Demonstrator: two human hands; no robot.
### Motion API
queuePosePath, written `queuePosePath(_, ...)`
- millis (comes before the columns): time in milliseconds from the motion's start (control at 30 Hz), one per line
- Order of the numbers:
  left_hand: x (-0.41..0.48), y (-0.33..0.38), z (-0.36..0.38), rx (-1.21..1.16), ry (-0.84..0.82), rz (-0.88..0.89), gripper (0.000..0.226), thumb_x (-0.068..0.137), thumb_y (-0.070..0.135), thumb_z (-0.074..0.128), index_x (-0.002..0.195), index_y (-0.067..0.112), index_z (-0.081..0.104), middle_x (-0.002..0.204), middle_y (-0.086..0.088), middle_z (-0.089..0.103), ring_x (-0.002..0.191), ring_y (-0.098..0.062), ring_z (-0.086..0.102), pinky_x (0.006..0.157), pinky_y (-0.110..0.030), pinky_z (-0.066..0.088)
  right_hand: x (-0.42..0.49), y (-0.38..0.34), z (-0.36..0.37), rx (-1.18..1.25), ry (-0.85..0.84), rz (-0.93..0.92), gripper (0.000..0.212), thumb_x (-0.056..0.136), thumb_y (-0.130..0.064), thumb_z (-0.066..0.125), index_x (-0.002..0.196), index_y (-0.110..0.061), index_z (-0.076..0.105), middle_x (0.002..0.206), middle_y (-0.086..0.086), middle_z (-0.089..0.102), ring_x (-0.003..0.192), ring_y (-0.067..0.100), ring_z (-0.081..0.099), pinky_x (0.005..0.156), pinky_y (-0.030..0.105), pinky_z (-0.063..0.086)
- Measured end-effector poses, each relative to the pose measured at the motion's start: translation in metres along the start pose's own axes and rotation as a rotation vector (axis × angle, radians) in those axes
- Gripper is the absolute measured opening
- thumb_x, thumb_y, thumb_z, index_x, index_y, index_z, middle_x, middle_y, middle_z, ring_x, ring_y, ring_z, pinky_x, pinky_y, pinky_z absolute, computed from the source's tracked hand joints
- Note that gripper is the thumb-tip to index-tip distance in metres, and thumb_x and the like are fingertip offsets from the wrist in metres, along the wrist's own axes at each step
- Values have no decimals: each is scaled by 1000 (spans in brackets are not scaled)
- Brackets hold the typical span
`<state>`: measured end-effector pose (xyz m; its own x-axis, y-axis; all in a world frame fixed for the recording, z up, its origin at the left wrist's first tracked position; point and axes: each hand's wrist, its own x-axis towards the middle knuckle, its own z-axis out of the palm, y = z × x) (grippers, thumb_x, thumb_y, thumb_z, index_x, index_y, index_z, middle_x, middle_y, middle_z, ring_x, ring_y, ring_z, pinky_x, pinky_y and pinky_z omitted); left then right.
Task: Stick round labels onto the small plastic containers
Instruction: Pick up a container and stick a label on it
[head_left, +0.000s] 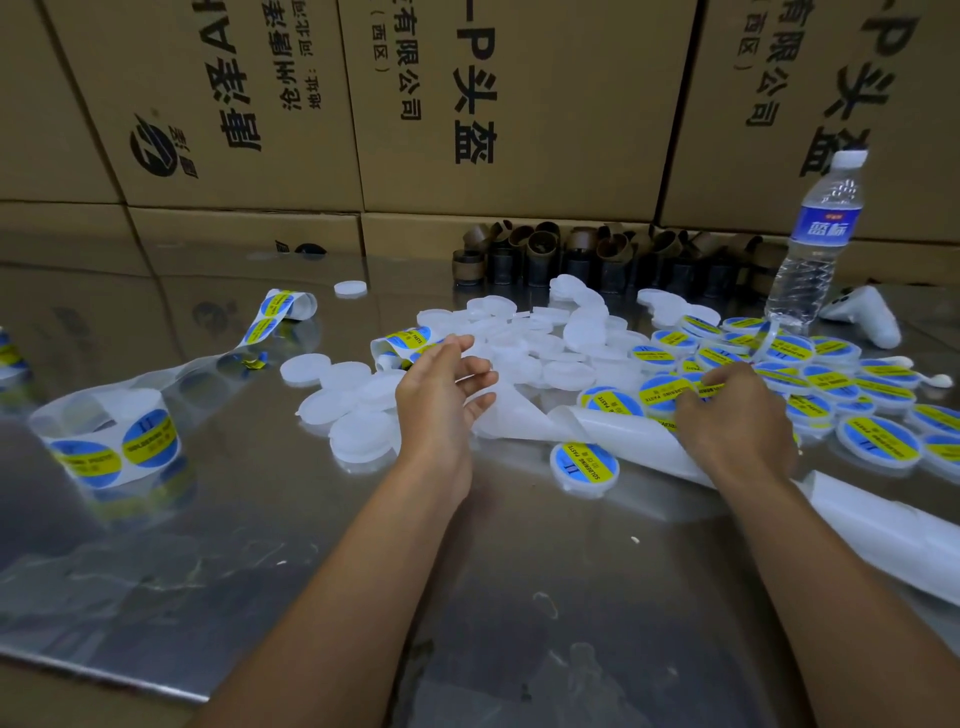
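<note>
Several bare white round containers (519, 343) lie heaped mid-table. Labelled ones with blue and yellow stickers (831, 384) crowd the right side. One labelled container (585, 465) sits alone between my arms. My right hand (735, 415) presses a round label onto a container (662, 395), fingers curled over it. My left hand (441, 395) hovers with loosely spread fingers above the white backing strip (524, 415), holding nothing that I can see. The strip of labels (400, 343) curls just beyond that hand.
A label roll (111, 441) stands at the left, another strip (280, 312) behind it. A water bottle (815, 239) and a white controller (867, 312) sit at the right rear. Brown cardboard cores (571, 254) line the back, under stacked cartons (498, 104). The metal table (260, 545) is reflective.
</note>
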<state>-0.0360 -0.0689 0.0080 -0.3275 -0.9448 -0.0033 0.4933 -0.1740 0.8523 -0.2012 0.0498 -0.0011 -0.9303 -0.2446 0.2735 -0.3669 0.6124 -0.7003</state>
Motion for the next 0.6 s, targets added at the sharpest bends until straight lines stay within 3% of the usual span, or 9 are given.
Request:
queuePosePath(167,-1,-1,1,-18,-14,-12,18,96,19,50,84,18,63,52,9,59,52,-5,61,54,-18,50,-1,-11,1,121,75,-143,22,85,-18,53,106,-19,60,97,12,67,98,34,56,73,35,38)
queuePosePath(333,-1,-2,1,-23,-23,-20,19,96,18,50,82,18,63,52,8,59,53,-6,60,52,-18,49,-2,-42,21,131,-143,-423,15,85,-18,56,95,-21,67,79,-4,61,84,21,57,69,30,41)
queuePosePath(433,0,-3,2,-31,-23,-24,19,96,18,50,82,18,63,52,8,58,53,-6,60,52,-18,49,7,-57,37,-15,-263,-483,19,87,-20,55,99,-19,70,92,0,67,97,23,58,80,34,48)
queuePosePath(600,3,-4,2,-44,-31,-24,18,96,16,50,83,17,63,51,8,58,52,-6,60,52,-18,50,23,-61,54,-305,-309,-429,30,92,-33,48,107,-13,65,114,11,61,113,30,48,86,37,42)
